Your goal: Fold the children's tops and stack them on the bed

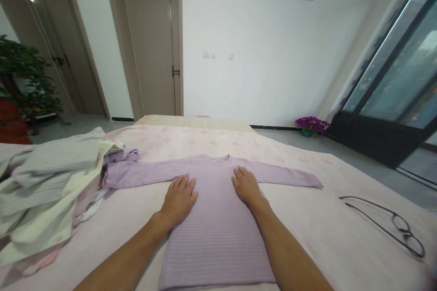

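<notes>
A lilac long-sleeved ribbed top (215, 227) lies flat and face down on the pink bedspread (307, 218), sleeves stretched out to both sides. My left hand (179, 198) rests palm down on its upper left chest area, fingers stretched flat. My right hand (246, 184) lies palm down on the upper right part, fingers also extended. Neither hand grips anything.
A heap of pale green and cream striped clothes (44, 191) is piled at the left, touching the top's left sleeve. A pair of black-framed glasses (392, 223) lies on the bed at the right. Beyond the bed are doors, a potted plant (23, 77) and purple flowers (311, 124).
</notes>
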Available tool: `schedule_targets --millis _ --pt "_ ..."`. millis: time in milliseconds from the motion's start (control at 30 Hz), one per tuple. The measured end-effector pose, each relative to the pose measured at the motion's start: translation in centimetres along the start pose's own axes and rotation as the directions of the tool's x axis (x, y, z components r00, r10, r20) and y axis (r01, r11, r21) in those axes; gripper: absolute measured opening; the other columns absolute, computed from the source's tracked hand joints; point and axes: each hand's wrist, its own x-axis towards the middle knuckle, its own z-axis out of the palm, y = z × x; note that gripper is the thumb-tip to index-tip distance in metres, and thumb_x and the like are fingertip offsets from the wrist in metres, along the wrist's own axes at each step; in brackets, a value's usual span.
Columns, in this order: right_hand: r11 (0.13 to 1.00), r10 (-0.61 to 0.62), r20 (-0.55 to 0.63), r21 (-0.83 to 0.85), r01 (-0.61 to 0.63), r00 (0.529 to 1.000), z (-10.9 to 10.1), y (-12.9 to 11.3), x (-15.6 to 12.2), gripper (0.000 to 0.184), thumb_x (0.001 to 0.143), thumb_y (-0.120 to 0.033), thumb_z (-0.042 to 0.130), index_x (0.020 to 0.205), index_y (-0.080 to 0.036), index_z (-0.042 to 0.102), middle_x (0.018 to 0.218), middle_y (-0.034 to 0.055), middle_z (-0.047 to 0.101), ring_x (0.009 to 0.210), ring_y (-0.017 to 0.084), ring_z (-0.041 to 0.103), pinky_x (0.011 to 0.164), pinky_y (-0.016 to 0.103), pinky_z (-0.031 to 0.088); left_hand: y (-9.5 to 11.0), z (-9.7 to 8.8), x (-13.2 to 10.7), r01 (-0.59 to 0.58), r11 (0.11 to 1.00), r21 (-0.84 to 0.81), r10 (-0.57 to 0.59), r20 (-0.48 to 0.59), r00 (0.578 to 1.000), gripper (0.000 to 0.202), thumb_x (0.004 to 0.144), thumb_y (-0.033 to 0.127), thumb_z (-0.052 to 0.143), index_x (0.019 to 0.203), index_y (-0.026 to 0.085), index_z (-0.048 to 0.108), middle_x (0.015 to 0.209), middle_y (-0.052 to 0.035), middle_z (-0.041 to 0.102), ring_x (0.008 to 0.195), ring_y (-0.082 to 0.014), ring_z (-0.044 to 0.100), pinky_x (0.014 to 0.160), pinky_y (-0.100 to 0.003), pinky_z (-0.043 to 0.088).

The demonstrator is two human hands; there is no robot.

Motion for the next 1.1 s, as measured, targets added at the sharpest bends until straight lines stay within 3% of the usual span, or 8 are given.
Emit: schedule_targets --millis 1100 --pt "1.0 0.002 0.002 -0.003 -0.002 1.0 -0.08 -0.06 -0.08 0.048 0.101 -0.038 0.036 0.142 -0.017 0.05 0.152 0.0141 0.044 0.141 0.027 0.035 0.117 0.042 0.021 -0.39 -0.15 -0.03 -0.011 0.999 -0.04 0.01 -0.033 0.999 0.044 0.097 0.038 0.046 0.136 0.02 0.057 0.145 -0.0119 0.053 0.135 -0.0288 0.046 0.114 -0.047 0.033"
